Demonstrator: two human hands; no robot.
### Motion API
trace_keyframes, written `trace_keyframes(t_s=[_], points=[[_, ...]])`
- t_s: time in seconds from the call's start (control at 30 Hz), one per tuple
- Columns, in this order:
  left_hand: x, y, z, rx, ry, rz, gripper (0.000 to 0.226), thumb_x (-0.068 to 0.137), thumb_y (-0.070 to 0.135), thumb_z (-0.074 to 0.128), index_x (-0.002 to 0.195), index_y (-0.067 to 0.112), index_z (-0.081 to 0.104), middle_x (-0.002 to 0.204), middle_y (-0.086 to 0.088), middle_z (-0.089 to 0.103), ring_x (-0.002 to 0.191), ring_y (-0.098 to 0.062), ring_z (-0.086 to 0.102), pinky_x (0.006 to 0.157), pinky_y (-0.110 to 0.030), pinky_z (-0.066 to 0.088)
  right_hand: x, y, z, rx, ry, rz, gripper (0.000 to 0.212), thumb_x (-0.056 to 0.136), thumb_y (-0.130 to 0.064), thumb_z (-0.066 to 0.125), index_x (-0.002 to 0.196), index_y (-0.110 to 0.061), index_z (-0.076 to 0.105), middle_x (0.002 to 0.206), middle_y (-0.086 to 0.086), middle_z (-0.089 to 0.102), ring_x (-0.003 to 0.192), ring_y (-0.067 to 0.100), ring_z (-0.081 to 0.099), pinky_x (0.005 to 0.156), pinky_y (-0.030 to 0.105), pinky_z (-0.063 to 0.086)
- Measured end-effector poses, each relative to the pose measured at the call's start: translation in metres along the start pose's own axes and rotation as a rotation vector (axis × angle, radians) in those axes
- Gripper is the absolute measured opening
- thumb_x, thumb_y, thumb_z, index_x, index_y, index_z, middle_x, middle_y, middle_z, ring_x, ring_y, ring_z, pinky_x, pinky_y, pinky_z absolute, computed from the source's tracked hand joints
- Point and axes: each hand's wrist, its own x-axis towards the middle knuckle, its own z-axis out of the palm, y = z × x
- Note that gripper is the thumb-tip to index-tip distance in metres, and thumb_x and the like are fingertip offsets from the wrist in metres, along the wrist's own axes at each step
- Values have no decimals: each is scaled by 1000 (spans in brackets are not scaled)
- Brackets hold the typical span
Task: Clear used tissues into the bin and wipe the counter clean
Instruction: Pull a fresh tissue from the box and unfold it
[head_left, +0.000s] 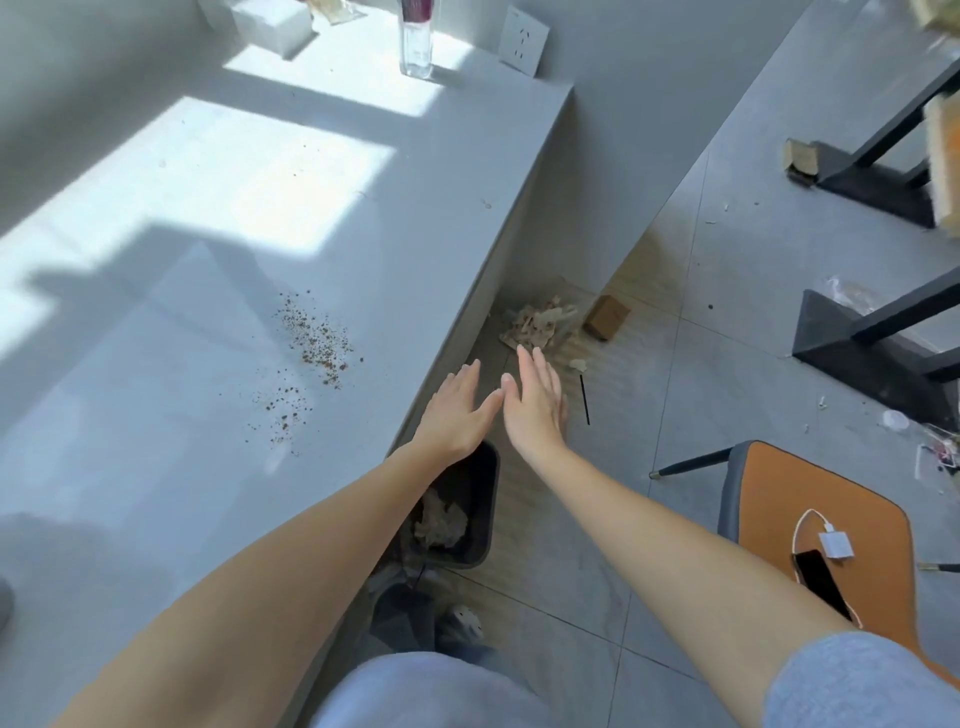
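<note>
Nearest the camera, two bare forearms are extending forward from grey sleeves (857, 680). Below them, a dark bin (480, 499) is standing on the floor against the counter's front edge, and crumpled tissues (440, 522) are lying inside it. Above the bin's far rim, the left hand (457, 410) and the right hand (535, 402) are hovering flat with fingers spread, both empty, thumbs nearly touching. To the left, the grey counter (182, 364) is carrying a scatter of brown crumbs (317, 348) near its front edge. To the right, an orange chair seat (831, 499) is holding a phone (823, 582) and a white charger cable (810, 525). Beyond the hands, a pile of paper scraps (540, 322) and a small cardboard box (607, 316) are lying on the floor. At the far end of the counter, a clear bottle (416, 41) is standing upright.
</note>
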Motion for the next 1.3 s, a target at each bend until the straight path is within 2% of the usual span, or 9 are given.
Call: trace_keyframes(t_s=[0.17,0.4,0.57,0.87,1.03,1.3], points=[[-4,18,-23,91,131,43,68,93,56,28,149,23,9,160,0,9,147,-18,2,119,-43,6,1,-23,-16,-7,61,-113,49,101,-30,32,149,-27,23,161,-6,12,147,14,6,118,48,10],[-30,33,-45,107,247,67,69,93,56,29,150,24,7,160,1,7,147,-17,1,119,-43,3,-11,-46,-30,-55,11,-227,51,101,-32,29,150,-28,19,161,-7,8,148,13,3,119,46,4],[-54,36,-59,96,326,52,68,94,57,26,150,24,7,160,2,5,147,-17,-1,118,-41,0,-29,-70,-36,-78,5,-338,50,102,-30,29,150,-28,18,161,-6,8,148,14,5,119,46,7],[-113,11,-61,89,489,-14,67,94,56,26,150,23,6,160,4,4,147,-15,-3,119,-41,-1,-63,-85,-14,-99,-76,-491,50,101,-33,27,150,-31,17,161,-7,8,148,13,3,119,47,4],[-160,-6,-81,94,636,-62,65,96,52,26,150,22,6,160,3,4,147,-15,-2,118,-40,-1,-90,-119,6,-97,-125,-664,51,101,-39,27,150,-30,16,161,-6,8,148,16,5,118,45,4],[-269,-31,-134,105,974,-117,62,96,44,31,149,22,9,160,2,5,147,-15,-2,119,-40,-1,-179,-215,51,39,-239,-1023,49,101,-29,35,149,-23,24,160,0,18,147,17,14,119,46,14]])
